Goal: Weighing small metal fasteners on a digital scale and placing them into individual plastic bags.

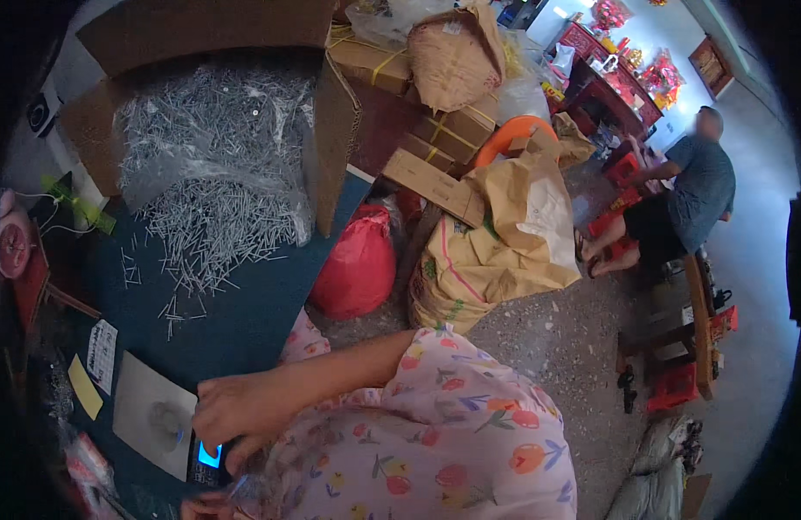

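Note:
My right hand [236, 413] reaches over the front edge of a small scale with a flat silver pan [149, 412]. Its fingers are bent and apart, beside the scale's lit blue display [210, 454], with nothing visible between them. At the bottom edge my left hand [208, 506] shows only in part, its fingers closed at a crumpled clear plastic bag [255, 487]. A dark, blurred patch, perhaps a shadow or reflection, marks the pan. Beyond the scale, long thin silver screws or nails [218, 217] spill from a plastic-lined cardboard box [201, 30] onto the dark green tabletop [244, 334].
A yellow card [85, 386] and a printed white label [102, 355] lie left of the scale. A small green fan [80, 204] stands farther off. Right of the table are a red sack [357, 269], a tan sack [470, 269] and cartons. Another person [691, 186] sits at far right.

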The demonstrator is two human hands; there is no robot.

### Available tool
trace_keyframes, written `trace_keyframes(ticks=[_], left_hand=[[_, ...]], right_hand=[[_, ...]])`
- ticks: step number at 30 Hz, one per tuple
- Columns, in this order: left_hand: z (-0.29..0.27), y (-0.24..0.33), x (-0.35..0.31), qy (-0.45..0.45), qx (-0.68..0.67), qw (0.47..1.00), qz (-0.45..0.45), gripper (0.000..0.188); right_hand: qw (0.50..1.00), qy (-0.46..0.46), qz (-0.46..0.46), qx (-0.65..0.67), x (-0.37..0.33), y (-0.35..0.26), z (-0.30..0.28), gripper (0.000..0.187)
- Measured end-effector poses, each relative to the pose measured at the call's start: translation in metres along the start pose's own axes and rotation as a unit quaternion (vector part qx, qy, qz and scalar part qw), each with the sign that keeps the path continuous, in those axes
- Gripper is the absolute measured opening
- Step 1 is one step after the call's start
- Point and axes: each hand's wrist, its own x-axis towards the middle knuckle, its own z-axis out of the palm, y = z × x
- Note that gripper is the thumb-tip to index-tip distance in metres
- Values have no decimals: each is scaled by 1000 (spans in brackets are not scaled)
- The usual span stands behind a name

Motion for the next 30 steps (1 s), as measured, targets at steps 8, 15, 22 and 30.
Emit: trace_keyframes(ticks=[8,15,22,30], left_hand=[[-84,-16,-41,-45,412,906,-80,29],[-108,-42,-46,-32,436,897,-67,24],[-116,-97,-16,-46,455,889,-40,20],[-119,-170,23,-67,482,874,-12,19]], right_hand=[[994,-26,89,-50,-15,10,-11,25],[989,-47,118,-76,-24,16,-15,18],[981,-61,138,-119,-28,20,-11,16],[974,-94,175,-109,-27,16,-20,15]])
